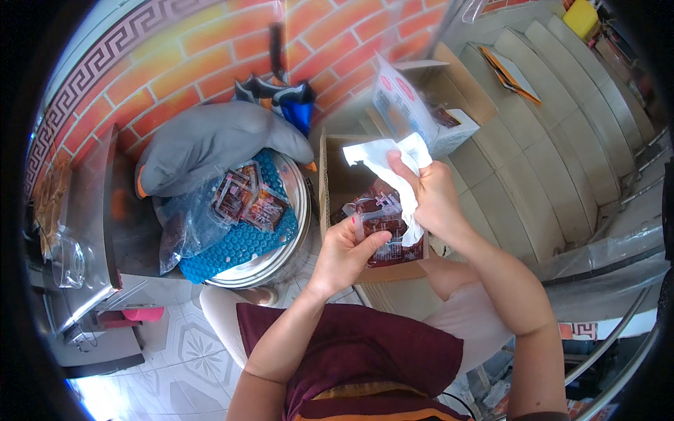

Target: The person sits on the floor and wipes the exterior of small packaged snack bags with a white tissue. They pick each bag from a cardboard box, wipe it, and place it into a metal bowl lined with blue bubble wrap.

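Observation:
My left hand [345, 252] pinches a clear plastic sachet of dark red contents [392, 250] by its left edge, thumb on the front face. A crumpled white tissue [387, 160] is gripped in my right hand [434, 194], and its lower end hangs against the sachet's right side. Below both hands stands an open cardboard box [342, 163] with more dark red sachets [363, 202] inside. To the left, several small sachets [250, 197] lie on blue bubble wrap [263, 239], beside a clear plastic bag [195, 221].
A round white drum [300, 210] carries the bubble wrap and a grey cushion-like item [221, 131]. Behind the box stands a white printed carton [405, 100]. Tiled steps [532, 173] rise at right, with an orange-edged folder [509, 73] on them. A metal cabinet [89, 205] is at left.

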`<state>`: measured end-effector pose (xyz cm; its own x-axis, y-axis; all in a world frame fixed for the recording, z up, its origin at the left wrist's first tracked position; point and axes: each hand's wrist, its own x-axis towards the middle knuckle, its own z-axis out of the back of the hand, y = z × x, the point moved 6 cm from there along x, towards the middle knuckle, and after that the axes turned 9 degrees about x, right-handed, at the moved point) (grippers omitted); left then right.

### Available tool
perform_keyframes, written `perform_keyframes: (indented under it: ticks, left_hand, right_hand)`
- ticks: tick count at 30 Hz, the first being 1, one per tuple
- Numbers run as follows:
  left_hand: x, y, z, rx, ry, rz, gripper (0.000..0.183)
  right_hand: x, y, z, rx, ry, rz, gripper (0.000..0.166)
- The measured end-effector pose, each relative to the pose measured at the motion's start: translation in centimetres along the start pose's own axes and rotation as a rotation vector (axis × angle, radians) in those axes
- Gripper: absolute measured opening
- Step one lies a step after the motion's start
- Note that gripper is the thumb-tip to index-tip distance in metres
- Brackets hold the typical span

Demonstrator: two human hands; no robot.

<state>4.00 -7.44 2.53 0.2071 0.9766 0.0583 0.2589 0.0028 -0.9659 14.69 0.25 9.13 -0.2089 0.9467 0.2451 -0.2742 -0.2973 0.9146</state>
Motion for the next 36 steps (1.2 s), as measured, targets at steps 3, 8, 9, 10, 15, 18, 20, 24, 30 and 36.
perform_keyframes:
  ticks: [3, 8, 9, 10, 15, 18, 20, 24, 30, 36]
  left_hand:
    - [-0.3, -0.6, -0.3, -0.024, 0.024, -0.026, 0.015]
    - [-0.8, 0.5, 1.8, 0.035, 0.169, -0.065, 0.011]
    - [-0.8, 0.6, 2.1, 0.057, 0.213, -0.090, 0.010]
    - [-0.9, 0.8, 2.2, -0.138, 0.102, -0.110, 0.015]
    - [-1.5, 0.6, 3.0, -0.587, 0.144, -0.081, 0.038]
    - [-1.5, 0.9, 3.5, -0.644, 0.160, -0.097, 0.040]
    - [-1.4, 1.0, 3.3, -0.614, 0.130, -0.080, 0.040]
    - [-0.6, 1.1, 2.1, -0.494, 0.085, -0.063, 0.037]
    - [-0.3, 1.4, 2.1, -0.330, -0.057, -0.186, 0.032]
    - [0.2, 1.4, 2.8, -0.424, -0.075, -0.204, 0.030]
  right_hand:
    - [0.2, 0.6, 0.1, -0.031, 0.085, -0.039, 0.038]
    - [0.5, -0.5, 0.6, 0.094, 0.128, -0.022, 0.034]
    - [0.6, -0.8, 0.8, 0.181, 0.113, -0.015, 0.032]
    - [0.7, -1.9, 1.6, 0.413, 0.118, -0.154, 0.022]
    - [0.3, -4.8, 3.0, 1.025, 0.078, -0.623, 0.032]
    - [-0.5, -1.8, 1.2, 0.980, -0.031, -0.764, 0.050]
    - [-0.6, -1.8, -0.2, 1.050, 0.159, -0.696, 0.054]
    - [-2.3, -0.2, -2.8, 0.488, 0.333, -0.313, 0.023]
    - [-1.0, 0.1, -0.7, 0.145, 0.078, 0.000, 0.018]
    - [-0.3, 1.3, 0.6, 0.481, 0.143, -0.081, 0.033]
